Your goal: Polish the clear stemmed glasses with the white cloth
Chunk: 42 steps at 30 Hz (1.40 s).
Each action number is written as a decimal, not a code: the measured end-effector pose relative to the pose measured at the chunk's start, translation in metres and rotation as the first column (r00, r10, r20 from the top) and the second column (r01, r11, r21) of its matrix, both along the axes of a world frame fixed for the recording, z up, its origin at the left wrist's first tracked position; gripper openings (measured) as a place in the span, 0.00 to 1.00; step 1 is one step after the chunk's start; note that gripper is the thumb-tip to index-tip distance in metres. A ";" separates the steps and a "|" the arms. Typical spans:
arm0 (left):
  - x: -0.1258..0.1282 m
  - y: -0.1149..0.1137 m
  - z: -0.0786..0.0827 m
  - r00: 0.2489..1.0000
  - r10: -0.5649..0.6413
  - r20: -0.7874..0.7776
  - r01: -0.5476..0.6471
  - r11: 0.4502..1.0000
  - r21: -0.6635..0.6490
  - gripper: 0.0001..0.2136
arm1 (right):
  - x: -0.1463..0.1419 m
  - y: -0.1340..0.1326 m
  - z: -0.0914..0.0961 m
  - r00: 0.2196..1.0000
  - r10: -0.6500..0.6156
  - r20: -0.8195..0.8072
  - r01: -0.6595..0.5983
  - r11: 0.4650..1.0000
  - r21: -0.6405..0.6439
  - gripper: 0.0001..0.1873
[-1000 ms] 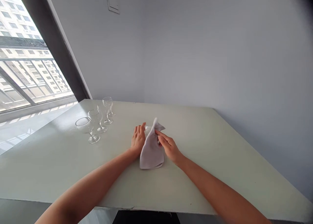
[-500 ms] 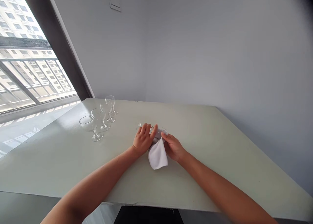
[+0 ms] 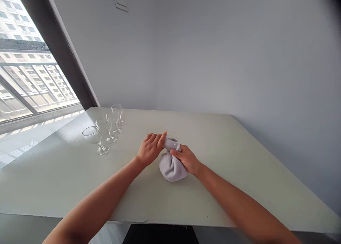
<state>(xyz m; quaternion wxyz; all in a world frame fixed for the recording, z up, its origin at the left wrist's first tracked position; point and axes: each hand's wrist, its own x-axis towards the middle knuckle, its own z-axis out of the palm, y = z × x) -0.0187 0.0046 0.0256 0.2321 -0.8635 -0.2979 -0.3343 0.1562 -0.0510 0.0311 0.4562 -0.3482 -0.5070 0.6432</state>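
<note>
My left hand (image 3: 150,148) is curled round a clear stemmed glass (image 3: 172,140) held on its side just above the pale green table (image 3: 239,173). Only the glass's rim shows past my fingers. My right hand (image 3: 185,158) grips a white cloth (image 3: 170,167), bunched into a ball, with its upper end pushed into the glass's mouth. Both hands are closed and touch each other near the middle of the table.
Several empty stemmed glasses (image 3: 102,132) stand upright in a row at the table's left, toward the window (image 3: 29,69). A grey wall (image 3: 226,59) runs behind and to the right. The table's near edge (image 3: 160,222) lies below my forearms.
The cloth went from hanging loose in a tall drape to a tight ball in my right hand. My left hand closed round the glass and lifted it slightly.
</note>
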 end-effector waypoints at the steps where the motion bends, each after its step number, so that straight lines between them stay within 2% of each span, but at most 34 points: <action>1: -0.001 0.000 0.000 1.000 -0.001 0.003 0.001 0.999 -0.034 0.25 | 0.002 0.000 0.000 0.992 -0.008 0.126 -0.005 0.995 0.098 0.12; 3: -0.002 -0.001 -0.002 1.000 -0.002 0.000 0.002 0.991 -0.134 0.26 | 0.009 0.001 0.001 0.929 -0.067 0.363 -0.039 0.960 0.279 0.15; 5: -0.003 -0.002 -0.002 0.999 -0.023 -0.046 0.008 0.950 -0.311 0.29 | 0.018 0.004 0.002 0.847 -0.096 0.522 -0.118 0.925 0.362 0.16; 7: -0.004 -0.003 0.000 0.988 -0.073 -0.135 -0.006 0.861 -0.509 0.31 | 0.027 0.010 0.002 0.800 -0.033 0.599 -0.207 0.922 0.327 0.16; 8: -0.004 -0.004 0.002 0.980 -0.093 -0.176 -0.023 0.824 -0.566 0.31 | 0.030 0.012 0.002 0.799 0.020 0.601 -0.232 0.932 0.277 0.16; 9: -0.003 -0.005 0.004 0.975 -0.092 -0.202 -0.043 0.815 -0.578 0.30 | 0.032 0.015 0.001 0.818 0.067 0.572 -0.231 0.948 0.219 0.15; 11: -0.002 -0.007 0.010 0.982 -0.015 -0.189 -0.079 0.875 -0.477 0.27 | 0.032 0.019 0.000 0.910 0.089 0.406 -0.139 0.985 0.097 0.14; 13: -0.002 -0.010 0.015 0.989 0.072 -0.128 -0.108 0.948 -0.299 0.23 | 0.027 0.020 0.000 0.988 0.008 0.157 -0.002 0.999 -0.038 0.17; 15: -0.003 -0.009 0.018 0.992 0.094 -0.083 -0.108 0.978 -0.178 0.17 | 0.020 0.018 0.002 0.996 -0.082 -0.033 0.076 0.986 -0.149 0.20; 16: -0.004 -0.008 0.019 0.994 0.082 -0.071 -0.093 0.983 -0.157 0.15 | 0.018 0.015 0.003 0.992 -0.096 -0.078 0.081 0.981 -0.174 0.20; 18: -0.008 -0.003 0.019 0.999 0.045 -0.031 -0.050 0.980 -0.192 0.14 | 0.015 0.011 0.007 0.997 -0.049 -0.057 0.041 0.990 -0.135 0.18; 20: -0.013 0.002 0.019 1.000 -0.001 0.020 0.007 0.943 -0.331 0.15 | 0.018 0.007 0.012 0.996 0.023 0.084 -0.022 1.000 -0.014 0.14; 21: -0.016 0.004 0.020 0.999 -0.031 0.036 0.043 0.896 -0.442 0.16 | 0.022 0.006 0.015 0.983 0.051 0.175 -0.060 0.997 0.047 0.12; 22: -0.017 0.006 0.021 0.996 -0.071 0.044 0.084 0.816 -0.572 0.18 | 0.026 0.005 0.017 0.963 0.073 0.258 -0.101 0.990 0.095 0.12; 23: -0.019 0.006 0.021 0.991 -0.126 0.044 0.120 0.696 -0.708 0.21 | 0.030 0.005 0.020 0.942 0.102 0.321 -0.147 0.982 0.118 0.12; 25: -0.020 0.005 0.023 0.967 -0.252 0.039 0.142 0.404 -0.904 0.25 | 0.038 0.007 0.021 0.918 0.186 0.350 -0.230 0.969 0.090 0.11; 26: -0.019 0.003 0.024 0.956 -0.292 0.033 0.127 0.309 -0.943 0.25 | 0.040 0.009 0.021 0.920 0.219 0.325 -0.250 0.967 0.055 0.11; 27: -0.017 0.001 0.024 0.958 -0.287 0.016 0.107 0.305 -0.946 0.25 | 0.040 0.012 0.019 0.932 0.228 0.283 -0.241 0.971 0.012 0.12; 28: -0.015 -0.002 0.024 0.971 -0.238 -0.012 0.085 0.393 -0.915 0.23 | 0.039 0.014 0.016 0.953 0.202 0.227 -0.198 0.979 -0.038 0.13; 30: -0.008 -0.007 0.022 0.994 -0.087 -0.058 0.020 0.701 -0.713 0.17 | 0.034 0.018 0.011 0.994 0.052 0.093 -0.037 0.987 -0.158 0.15; 31: -0.004 -0.009 0.020 0.997 -0.028 -0.065 -0.014 0.828 -0.561 0.15 | 0.030 0.020 0.008 0.999 -0.038 0.027 0.043 0.975 -0.218 0.16; 32: -0.002 -0.010 0.017 0.998 0.006 -0.070 -0.034 0.909 -0.415 0.14 | 0.026 0.020 0.006 0.993 -0.115 -0.036 0.101 0.958 -0.267 0.16; 33: 0.000 -0.010 0.016 0.997 0.018 -0.076 -0.040 0.952 -0.302 0.15 | 0.022 0.019 0.005 0.982 -0.163 -0.090 0.130 0.946 -0.297 0.17; 34: 0.000 -0.009 0.014 0.996 0.019 -0.085 -0.038 0.971 -0.236 0.15 | 0.020 0.018 0.004 0.976 -0.175 -0.127 0.129 0.944 -0.302 0.17; 36: -0.003 -0.005 0.013 0.997 0.023 -0.079 -0.040 0.976 -0.215 0.14 | 0.018 0.014 0.005 0.987 -0.103 -0.125 0.070 0.967 -0.244 0.17; 38: -0.010 0.001 0.015 0.997 -0.018 -0.075 -0.008 0.940 -0.341 0.14 | 0.021 0.011 0.008 1.000 0.019 0.005 -0.019 0.992 -0.123 0.16; 39: -0.014 0.004 0.016 0.994 -0.069 -0.082 0.024 0.889 -0.457 0.15 | 0.024 0.010 0.009 0.992 0.077 0.101 -0.071 0.996 -0.062 0.14; 40: -0.016 0.005 0.017 0.987 -0.136 -0.089 0.058 0.804 -0.592 0.16 | 0.027 0.010 0.010 0.973 0.127 0.192 -0.126 0.992 -0.015 0.12; 42: -0.019 0.006 0.019 0.962 -0.261 -0.085 0.086 0.581 -0.809 0.19 | 0.033 0.012 0.010 0.939 0.183 0.291 -0.197 0.980 0.021 0.10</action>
